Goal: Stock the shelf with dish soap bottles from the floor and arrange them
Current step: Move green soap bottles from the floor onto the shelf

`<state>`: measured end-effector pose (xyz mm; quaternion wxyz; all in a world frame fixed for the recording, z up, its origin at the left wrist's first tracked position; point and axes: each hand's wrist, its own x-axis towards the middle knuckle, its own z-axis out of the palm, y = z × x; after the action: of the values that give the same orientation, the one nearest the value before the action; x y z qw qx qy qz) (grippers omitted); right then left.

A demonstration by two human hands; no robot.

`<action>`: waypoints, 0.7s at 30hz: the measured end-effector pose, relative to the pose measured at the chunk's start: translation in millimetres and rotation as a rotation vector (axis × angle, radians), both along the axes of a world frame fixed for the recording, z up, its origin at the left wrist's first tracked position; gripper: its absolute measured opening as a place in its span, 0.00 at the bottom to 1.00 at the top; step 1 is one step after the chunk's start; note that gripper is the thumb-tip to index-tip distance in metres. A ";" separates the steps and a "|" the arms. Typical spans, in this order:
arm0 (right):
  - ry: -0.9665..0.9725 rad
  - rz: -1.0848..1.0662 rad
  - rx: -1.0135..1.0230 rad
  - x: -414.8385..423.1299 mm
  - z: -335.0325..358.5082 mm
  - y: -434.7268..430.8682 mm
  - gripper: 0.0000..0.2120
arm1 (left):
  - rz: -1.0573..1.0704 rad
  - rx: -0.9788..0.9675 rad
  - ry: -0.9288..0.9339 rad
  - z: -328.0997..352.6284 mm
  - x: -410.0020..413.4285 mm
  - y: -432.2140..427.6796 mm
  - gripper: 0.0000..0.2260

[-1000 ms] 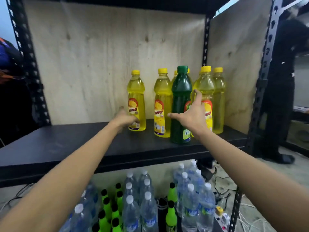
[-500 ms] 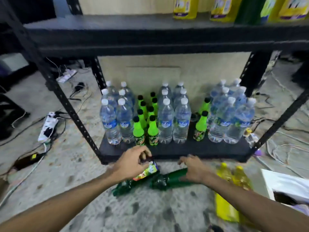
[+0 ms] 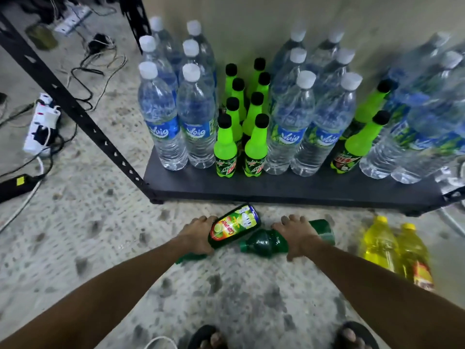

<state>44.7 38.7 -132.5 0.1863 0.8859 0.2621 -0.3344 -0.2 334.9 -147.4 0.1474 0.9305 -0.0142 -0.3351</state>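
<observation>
Two green dish soap bottles lie on the floor in front of the rack. My left hand (image 3: pixel 197 235) grips the left green bottle (image 3: pixel 232 226), whose label faces up and whose base is tilted toward the shelf. My right hand (image 3: pixel 298 235) is closed over the middle of the right green bottle (image 3: pixel 266 244), which lies on its side with its cap pointing left. Two yellow dish soap bottles (image 3: pixel 395 250) lie side by side on the floor to the right, untouched. The upper shelf is out of view.
The black bottom shelf (image 3: pixel 276 187) holds several water bottles (image 3: pixel 196 122) and several bright green soda bottles (image 3: pixel 254 149). A black slanted rack post (image 3: pixel 75 109) runs at left. Power strips (image 3: pixel 41 124) and cables lie on the floor at left. My sandalled feet show at the bottom edge.
My view dropped from the upper shelf to the floor. Both hands left the shelved bottles, came down and closed on the two green bottles; the left one is now tipped up.
</observation>
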 end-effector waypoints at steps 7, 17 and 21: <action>-0.046 -0.010 0.072 -9.6 8.6 -3.6 0.40 | 0.062 -0.008 -0.131 -0.8 -10.5 -15.2 0.36; -0.266 -0.282 0.533 -25.9 182.7 -43.3 0.49 | -0.122 0.095 -0.253 184.9 -23.2 -15.7 0.34; -0.430 -0.321 0.762 -37.8 302.3 -59.2 0.53 | -0.139 0.090 -0.360 320.6 -26.7 -19.9 0.31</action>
<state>6.9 -20.5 169.9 -0.1565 0.9697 0.1812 -0.0475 -26.9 315.0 173.2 0.0772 0.9778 -0.0898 -0.1728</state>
